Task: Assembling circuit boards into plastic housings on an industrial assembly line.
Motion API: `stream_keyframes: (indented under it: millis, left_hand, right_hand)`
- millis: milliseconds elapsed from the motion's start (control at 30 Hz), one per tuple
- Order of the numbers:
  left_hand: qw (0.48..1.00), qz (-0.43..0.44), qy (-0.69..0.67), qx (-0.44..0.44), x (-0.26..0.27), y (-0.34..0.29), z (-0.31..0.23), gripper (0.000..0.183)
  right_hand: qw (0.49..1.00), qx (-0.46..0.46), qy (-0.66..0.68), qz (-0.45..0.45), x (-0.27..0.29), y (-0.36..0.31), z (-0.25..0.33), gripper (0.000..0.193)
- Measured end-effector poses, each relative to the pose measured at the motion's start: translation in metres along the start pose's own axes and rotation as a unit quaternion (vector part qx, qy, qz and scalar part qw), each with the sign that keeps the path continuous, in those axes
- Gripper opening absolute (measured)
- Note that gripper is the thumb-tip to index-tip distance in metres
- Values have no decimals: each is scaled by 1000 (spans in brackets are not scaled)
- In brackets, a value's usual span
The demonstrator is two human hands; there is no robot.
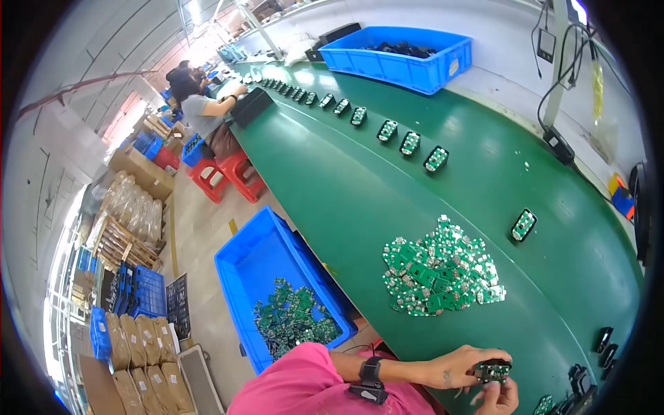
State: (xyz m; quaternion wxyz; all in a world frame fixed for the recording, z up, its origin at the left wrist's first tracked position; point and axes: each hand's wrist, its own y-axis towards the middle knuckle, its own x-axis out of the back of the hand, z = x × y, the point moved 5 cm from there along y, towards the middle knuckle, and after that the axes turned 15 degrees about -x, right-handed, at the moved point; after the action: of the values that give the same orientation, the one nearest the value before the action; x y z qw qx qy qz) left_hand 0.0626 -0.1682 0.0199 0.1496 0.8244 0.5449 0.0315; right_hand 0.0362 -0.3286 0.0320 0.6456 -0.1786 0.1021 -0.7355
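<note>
Near the lower right edge, my left hand (pixel 453 366) reaches in from the left, a dark band on its wrist. Its fingers are wrapped round a small black plastic housing with a green circuit board (pixel 492 372) inside. From below, my right hand (pixel 499 399) has bent fingers pressed against the near side of that housing; part of this hand is cut off by the frame. Just beyond them, a loose heap of green circuit boards (pixel 443 270) lies on the green bench (pixel 332 187). A single black housing with a board (pixel 523 225) lies farther right.
Several filled housings (pixel 410 143) form a line running far along the bench. A blue bin (pixel 232 263) with more boards stands left of the bench; another blue bin (pixel 415 72) with black parts sits at the back. Black parts (pixel 581 380) lie lower right. A seated person (pixel 200 104) works farther off.
</note>
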Motion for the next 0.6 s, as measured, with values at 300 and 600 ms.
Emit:
stream_keyframes:
  millis: [300, 600]
  left_hand:
    - [982, -40, 116, -144, 4, -1, 4, 48]
    - [979, -79, 123, -145, -4, -6, 11, 52]
  right_hand:
    - [986, 0, -152, 70, 0, 3, 11, 26]
    - [954, 94, -282, 44, -20, -15, 37, 30]
